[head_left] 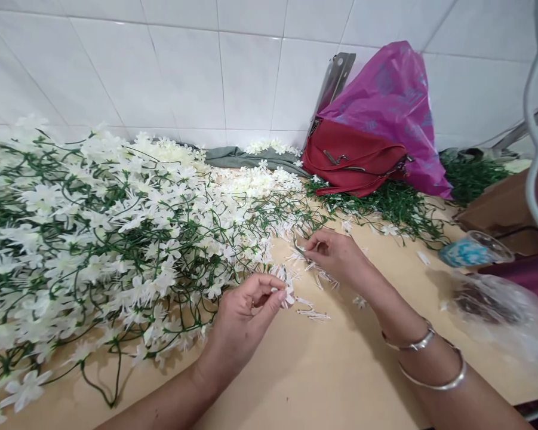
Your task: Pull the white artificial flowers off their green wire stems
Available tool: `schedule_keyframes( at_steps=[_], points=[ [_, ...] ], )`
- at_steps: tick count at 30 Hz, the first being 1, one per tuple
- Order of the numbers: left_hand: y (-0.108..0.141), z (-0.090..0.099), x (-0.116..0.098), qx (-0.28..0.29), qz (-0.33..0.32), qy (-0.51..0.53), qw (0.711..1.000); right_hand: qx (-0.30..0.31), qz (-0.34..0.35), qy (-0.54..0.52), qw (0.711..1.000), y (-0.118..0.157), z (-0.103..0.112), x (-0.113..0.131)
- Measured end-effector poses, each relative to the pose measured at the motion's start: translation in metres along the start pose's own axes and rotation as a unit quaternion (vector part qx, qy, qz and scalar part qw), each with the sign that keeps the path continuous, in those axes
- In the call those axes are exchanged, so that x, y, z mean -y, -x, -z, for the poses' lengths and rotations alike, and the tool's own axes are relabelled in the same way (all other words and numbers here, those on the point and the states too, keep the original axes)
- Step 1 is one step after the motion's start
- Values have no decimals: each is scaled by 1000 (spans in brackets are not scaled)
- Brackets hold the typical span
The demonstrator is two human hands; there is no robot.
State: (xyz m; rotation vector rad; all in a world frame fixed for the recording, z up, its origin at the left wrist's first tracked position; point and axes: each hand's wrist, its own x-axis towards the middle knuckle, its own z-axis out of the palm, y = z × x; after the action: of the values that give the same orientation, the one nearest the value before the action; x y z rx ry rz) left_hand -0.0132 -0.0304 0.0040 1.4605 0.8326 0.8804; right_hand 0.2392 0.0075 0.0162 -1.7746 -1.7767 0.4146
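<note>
My left hand (251, 316) is closed in a pinch on a small white artificial flower (288, 297), just above the table. Further off and to the right, my right hand (334, 254) pinches the end of a thin green stem (299, 248). Small white stamen pieces (313, 313) lie scattered on the tabletop between and beyond my hands. A large tangled heap of white artificial flowers on green stems (116, 221) fills the left side. Loose white petals (260, 179) are piled behind it.
A red handbag (353, 155) and a purple plastic bag (389, 101) stand against the tiled wall. Under them lie bare green stems (394, 203). At right are a blue-patterned cup (470, 251), a clear plastic bag (501, 310) and a hanging pale cable (531, 131).
</note>
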Motion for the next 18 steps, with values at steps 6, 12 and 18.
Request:
schedule_keyframes(
  at_steps=[6, 12, 18],
  points=[
    [-5, 0, 8, -45, 5, 31, 999, -46, 5, -214, 976, 2, 0, 7],
    [-9, -3, 10, -98, -17, 66, 993, -51, 36, -241, 969, 9, -4, 7],
    [-14, -5, 17, -124, -12, 131, 983, -53, 143, -197, 968, 23, -7, 34]
  ],
)
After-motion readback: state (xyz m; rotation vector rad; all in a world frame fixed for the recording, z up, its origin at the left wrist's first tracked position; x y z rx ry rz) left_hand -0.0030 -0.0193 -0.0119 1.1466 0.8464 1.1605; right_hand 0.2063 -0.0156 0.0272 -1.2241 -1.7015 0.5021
